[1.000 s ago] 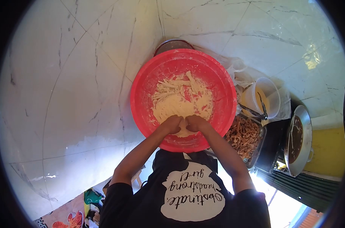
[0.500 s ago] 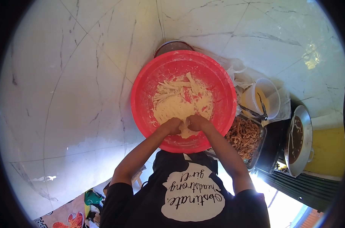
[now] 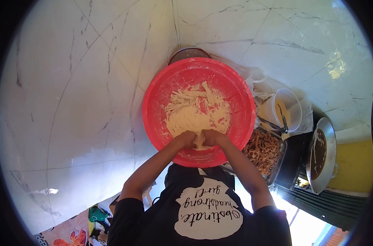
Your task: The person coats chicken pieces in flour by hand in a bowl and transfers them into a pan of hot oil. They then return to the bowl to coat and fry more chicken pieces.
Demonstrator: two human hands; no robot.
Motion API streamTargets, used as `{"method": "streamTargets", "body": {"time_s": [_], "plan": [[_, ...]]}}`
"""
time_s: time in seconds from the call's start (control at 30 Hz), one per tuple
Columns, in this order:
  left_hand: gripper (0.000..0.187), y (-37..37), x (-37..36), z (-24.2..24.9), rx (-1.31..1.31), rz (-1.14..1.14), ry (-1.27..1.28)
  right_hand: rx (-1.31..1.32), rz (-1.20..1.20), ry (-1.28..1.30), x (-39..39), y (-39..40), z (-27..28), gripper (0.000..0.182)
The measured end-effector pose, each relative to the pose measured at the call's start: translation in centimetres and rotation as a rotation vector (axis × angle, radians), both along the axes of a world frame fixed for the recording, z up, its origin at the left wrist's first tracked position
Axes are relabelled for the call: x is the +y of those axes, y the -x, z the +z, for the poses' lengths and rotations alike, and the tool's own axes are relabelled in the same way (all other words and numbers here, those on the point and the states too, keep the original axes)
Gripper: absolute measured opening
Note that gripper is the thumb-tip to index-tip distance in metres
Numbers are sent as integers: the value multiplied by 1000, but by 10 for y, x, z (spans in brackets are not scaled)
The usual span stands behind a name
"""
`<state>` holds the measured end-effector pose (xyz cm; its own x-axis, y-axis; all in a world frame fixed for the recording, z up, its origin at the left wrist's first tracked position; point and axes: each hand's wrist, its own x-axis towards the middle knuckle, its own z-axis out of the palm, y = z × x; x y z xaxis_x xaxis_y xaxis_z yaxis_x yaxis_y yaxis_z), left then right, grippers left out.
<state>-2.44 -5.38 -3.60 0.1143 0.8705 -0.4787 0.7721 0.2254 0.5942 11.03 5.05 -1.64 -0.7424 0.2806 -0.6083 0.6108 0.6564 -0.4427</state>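
Note:
A big red basin (image 3: 153, 102) sits in front of my body with pale flour (image 3: 190, 119) spread over its bottom. My left hand (image 3: 188, 140) and my right hand (image 3: 210, 137) are close together at the basin's near side, down in the flour. Both have curled fingers, knuckles up, and a pale floury mass (image 3: 199, 141) shows in the narrow gap between them. What the fingers close on is hidden. Beyond the hands, flour-coated strips (image 3: 182, 98) lie at the far left of the flour, and a thicker coated piece (image 3: 208, 92) lies beside them.
Right of the basin, a tray holds brown fried strips (image 3: 262, 151). Behind it stands a clear tub (image 3: 295, 108) of yellow liquid with black-handled tongs (image 3: 272, 124) across it. A wide metal pan (image 3: 330, 153) of brown oil is farther right. Marbled tile walls (image 3: 92, 82) enclose the corner.
The view has shifted slightly, so the basin and other things appear a little lower. My hands stay close together in the flour, fingers still curled.

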Motion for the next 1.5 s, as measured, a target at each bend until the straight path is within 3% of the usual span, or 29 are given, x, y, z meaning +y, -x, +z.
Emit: {"method": "streamTargets", "body": {"time_s": [0.1,0.27,0.37,0.43,0.5,0.67,0.77,0.83,0.93,1.03,1.17,1.27,1.33,1.4,1.5], "plan": [[40,-4,-2,-5,-23,-106,97,-154,185,133,-3,6,-2,46],[40,-5,0,-19,-51,-111,58,-166,156,142,-1,7,0,50],[38,-2,1,-9,4,22,94,-89,131,83,0,4,0,51],[34,-2,-1,4,53,-20,-8,-33,114,44,-1,4,1,51],[32,-2,-5,-2,-18,-78,-4,-166,135,158,-1,6,1,52],[31,-2,-2,-16,-82,-127,67,-159,135,153,5,6,-7,43],[34,1,-1,-17,-71,-44,99,-73,35,91,10,-1,-26,36],[34,1,-2,-9,53,122,-68,-5,-55,39,11,0,-26,32],[34,3,-2,-2,1,0,-21,99,-25,-33,7,-3,-12,32],[34,0,-3,-5,-60,-151,52,-90,114,58,-2,2,7,35],[36,-1,2,-11,-70,-151,113,-140,176,145,-1,9,6,37],[37,0,0,-16,-74,36,82,-75,60,135,6,4,-12,38],[38,0,0,-11,116,80,-120,24,-34,112,8,1,-17,39],[38,1,-2,-8,57,27,-82,89,-20,-107,8,0,-16,41],[38,-2,-1,-5,-9,-90,17,-90,82,55,4,2,-2,45]]}}
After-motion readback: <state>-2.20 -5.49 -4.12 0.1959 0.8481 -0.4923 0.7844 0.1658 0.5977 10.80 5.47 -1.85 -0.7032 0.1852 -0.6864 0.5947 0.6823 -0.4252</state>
